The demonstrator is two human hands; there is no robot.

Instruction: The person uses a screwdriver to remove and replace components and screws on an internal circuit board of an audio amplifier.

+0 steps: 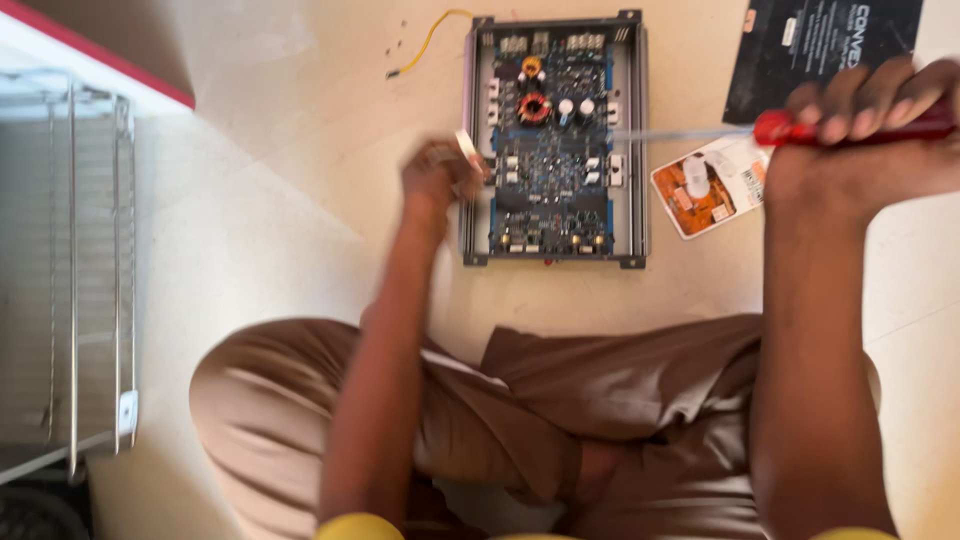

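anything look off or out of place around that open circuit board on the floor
A loose yellow wire lies on the floor beyond the board's far left corner, attached to nothing. Otherwise nothing stands out.

Wire rack: I see a metal wire rack [75,270] standing at the left edge of the pale floor [280,220].
Yellow wire: a short yellow wire [425,42] lies on the floor near its far edge.
Black booklet: I make out a black booklet [815,45] at the far right corner.
Orange packet: an orange and white packet [705,188] lies near the right edge.
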